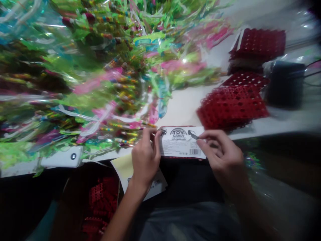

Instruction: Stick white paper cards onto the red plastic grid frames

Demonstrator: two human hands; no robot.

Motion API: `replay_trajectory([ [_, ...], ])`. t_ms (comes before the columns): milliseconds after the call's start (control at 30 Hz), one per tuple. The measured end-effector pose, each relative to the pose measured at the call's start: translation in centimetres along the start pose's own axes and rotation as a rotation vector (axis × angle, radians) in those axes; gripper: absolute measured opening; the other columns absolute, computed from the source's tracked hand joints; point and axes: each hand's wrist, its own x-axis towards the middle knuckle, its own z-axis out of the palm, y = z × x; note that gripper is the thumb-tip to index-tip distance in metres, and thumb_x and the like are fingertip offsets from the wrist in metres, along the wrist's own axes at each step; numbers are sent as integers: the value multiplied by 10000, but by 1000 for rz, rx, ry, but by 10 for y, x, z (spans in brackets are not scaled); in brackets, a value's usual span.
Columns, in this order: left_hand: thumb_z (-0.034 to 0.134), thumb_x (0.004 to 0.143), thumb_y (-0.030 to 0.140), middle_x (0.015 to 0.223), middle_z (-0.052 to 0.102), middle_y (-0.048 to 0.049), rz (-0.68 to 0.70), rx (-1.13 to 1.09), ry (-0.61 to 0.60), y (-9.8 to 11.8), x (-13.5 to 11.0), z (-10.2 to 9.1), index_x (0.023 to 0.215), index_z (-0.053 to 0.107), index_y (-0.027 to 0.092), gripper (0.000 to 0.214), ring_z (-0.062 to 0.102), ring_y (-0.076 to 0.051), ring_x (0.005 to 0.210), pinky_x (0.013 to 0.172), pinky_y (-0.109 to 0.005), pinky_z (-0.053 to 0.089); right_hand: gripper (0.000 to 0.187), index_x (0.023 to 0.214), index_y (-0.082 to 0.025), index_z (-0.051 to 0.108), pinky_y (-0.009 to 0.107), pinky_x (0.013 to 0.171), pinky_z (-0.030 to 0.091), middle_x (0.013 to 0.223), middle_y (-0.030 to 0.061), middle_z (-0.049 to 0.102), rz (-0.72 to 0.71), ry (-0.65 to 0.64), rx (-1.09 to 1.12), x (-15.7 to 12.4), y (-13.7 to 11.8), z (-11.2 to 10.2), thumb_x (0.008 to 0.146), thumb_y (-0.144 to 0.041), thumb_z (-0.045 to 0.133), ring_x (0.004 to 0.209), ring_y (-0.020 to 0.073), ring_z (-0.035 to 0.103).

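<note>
A white paper label (pixel 182 142) printed "TOY CANDY", with a barcode at its lower right, lies level near the front edge of the desk (pixel 180 113), low and just right of centre in the frame. Dark sunglasses shapes (pixel 192 134) show at its right end and at its left end; whether they are print or real objects is too blurred to tell. The left hand (pixel 146 157) is closed in a pinch on the label's left end, and the right hand (pixel 220 155) grips its right end, fingers curled.

Touching the left hand and filling the upper left of the frame is a large heap of cellophane-wrapped candy toys (pixel 75 77), with green and pink shapes and strings of coloured beads. A white power bank (pixel 62 156) sits at its front edge, lower left. Stacks of red plastic mesh squares (pixel 232 107) lie on the right of the desk, with a dark object in clear plastic (pixel 284 83) beyond them. Below the desk edge, more red mesh (pixel 101 204) lies in the dark at lower left, beside pale paper sheets (pixel 125 169).
</note>
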Motion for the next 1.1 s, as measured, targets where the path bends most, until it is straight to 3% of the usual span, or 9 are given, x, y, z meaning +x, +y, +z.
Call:
replay_trajectory([
  [167, 587, 1086, 285, 844, 758, -23, -8, 8, -18, 0, 1, 0, 1077, 627, 211, 85, 713, -171, 689, 618, -276, 484, 103, 1016, -268, 700, 159, 678, 560, 852, -18, 618, 13, 7, -24, 1, 2, 0, 962, -340, 747, 768, 116, 621],
  [367, 583, 1088, 285, 833, 761, -16, -15, -6, -37, 1, 1, 0, 1069, 627, 211, 88, 710, -165, 681, 621, -276, 494, 115, 1013, -253, 697, 165, 535, 529, 815, -11, 601, 48, -10, 13, 1, 1, 0, 969, -353, 733, 682, 122, 604],
  [833, 598, 1081, 348, 843, 766, -10, -174, -68, -76, 6, 0, -2, 1028, 631, 229, 135, 724, -181, 733, 662, -282, 480, 105, 1005, -227, 685, 232, 602, 494, 824, -6, 623, -13, 19, -70, 6, 5, 5, 985, -328, 708, 702, 131, 611],
  [1100, 633, 1072, 439, 859, 748, 4, -304, -272, -117, 7, 0, -9, 1002, 650, 237, 215, 709, -173, 770, 658, -270, 477, 126, 1049, -229, 667, 248, 630, 525, 867, 4, 650, 10, 29, -17, 4, 9, 6, 1001, -343, 698, 746, 149, 653],
])
